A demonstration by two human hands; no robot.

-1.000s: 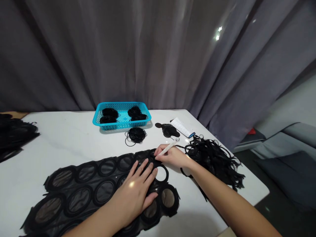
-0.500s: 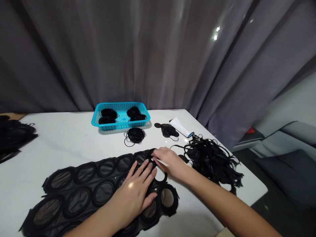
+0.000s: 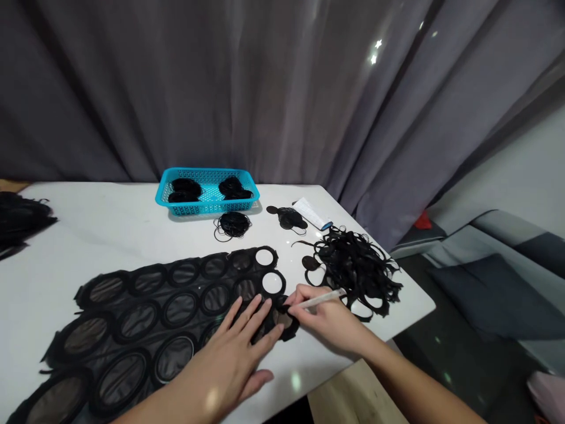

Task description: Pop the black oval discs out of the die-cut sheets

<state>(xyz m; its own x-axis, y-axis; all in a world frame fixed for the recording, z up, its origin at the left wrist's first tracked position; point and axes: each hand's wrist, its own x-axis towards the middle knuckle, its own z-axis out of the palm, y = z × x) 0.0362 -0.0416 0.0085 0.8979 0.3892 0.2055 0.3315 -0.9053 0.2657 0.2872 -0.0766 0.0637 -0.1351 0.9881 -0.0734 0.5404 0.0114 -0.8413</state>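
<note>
A black sheer sheet (image 3: 161,287) lies across the white table, with rows of thick-rimmed circles on it. Two circles at its right end are open holes with white tabletop showing through. My left hand (image 3: 233,347) rests flat on the sheet, fingers stretched out. Just right of it, my right hand (image 3: 329,315) pinches a slim whitish pen-like tool (image 3: 324,297). Its fingertips are at the rim of a circle on the sheet's right edge; the tool's tip is hidden there. A loose dark disc (image 3: 310,262) lies beyond the right hand.
A blue basket (image 3: 207,207) with bundles of black cord-like rings stands at the back, another bundle (image 3: 234,224) before it. Cut black scraps (image 3: 357,265) are heaped at right. A white packet (image 3: 311,213) lies behind them. A black pile (image 3: 22,221) sits far left.
My right hand has moved from the sheet's upper right circles toward the near right circle, tool still in it. The upper right holes are now uncovered. The view has shifted slightly.
</note>
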